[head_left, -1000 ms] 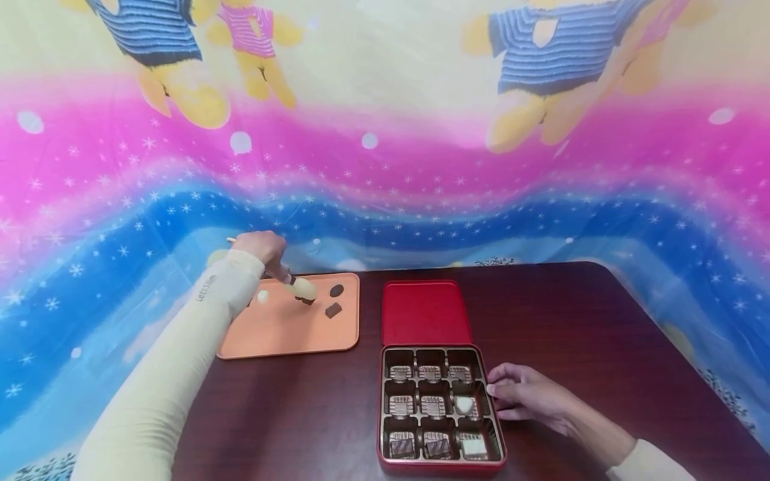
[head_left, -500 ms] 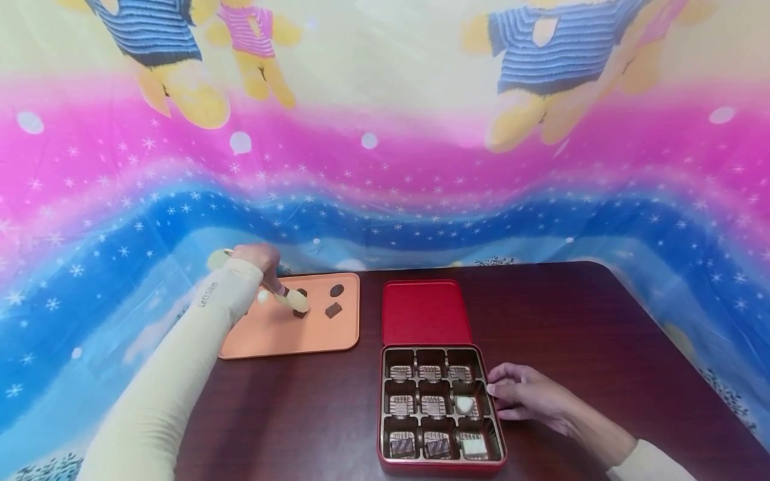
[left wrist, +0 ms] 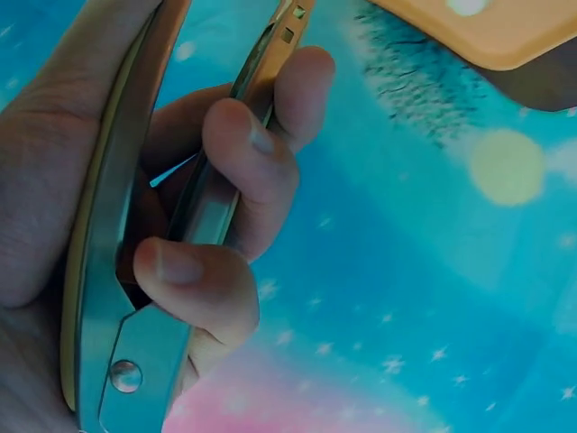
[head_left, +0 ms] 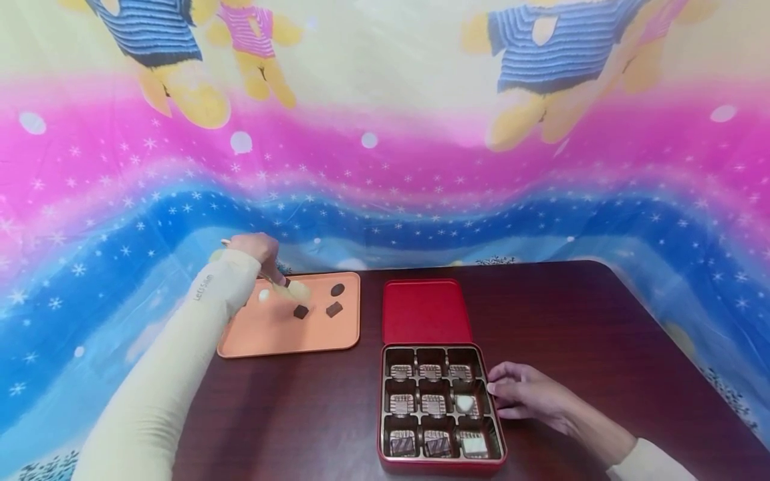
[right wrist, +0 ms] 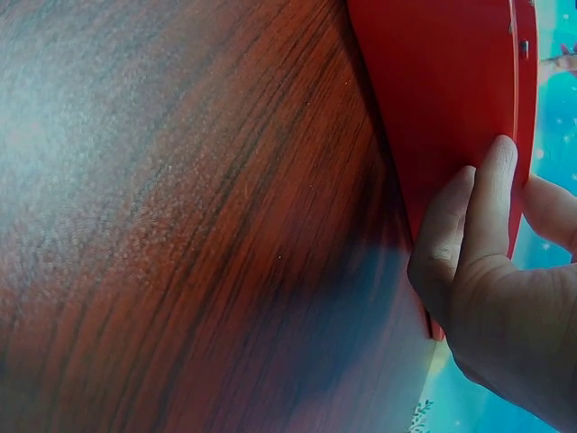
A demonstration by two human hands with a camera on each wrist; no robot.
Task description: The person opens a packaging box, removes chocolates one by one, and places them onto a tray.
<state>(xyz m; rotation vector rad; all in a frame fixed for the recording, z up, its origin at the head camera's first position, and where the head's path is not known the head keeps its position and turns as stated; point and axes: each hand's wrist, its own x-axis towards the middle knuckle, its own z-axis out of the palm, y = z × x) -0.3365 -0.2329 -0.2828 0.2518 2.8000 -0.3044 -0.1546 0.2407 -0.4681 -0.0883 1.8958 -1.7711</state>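
My left hand (head_left: 260,250) reaches over the orange tray (head_left: 289,342), its fingers curled round metal tongs (left wrist: 104,271). The tongs' pale tips (head_left: 299,290) hover just behind a dark square chocolate (head_left: 301,312); whether they hold a piece cannot be made out. Nearby on the tray lie a dark oval chocolate (head_left: 337,290), a dark rectangular chocolate (head_left: 334,309) and a white chocolate (head_left: 263,294). With nearly straight fingers, my right hand (head_left: 532,395) touches the right wall of the red tin (right wrist: 442,81). Inside its divided insert sit two dark striped chocolates, a white square and a white heart.
Hinged back behind the tin lies its red lid (head_left: 426,311). A dark wooden table (head_left: 565,321) carries everything, with rounded far corners. Behind it hangs a patterned cloth (head_left: 385,174). My left sleeve hides the tray's left side.
The tongs' tips shifted left and towards me, then rose slightly back, uncovering the dark square chocolate. A dark piece seen behind the tips half a second ago is out of sight. My right hand stays put.
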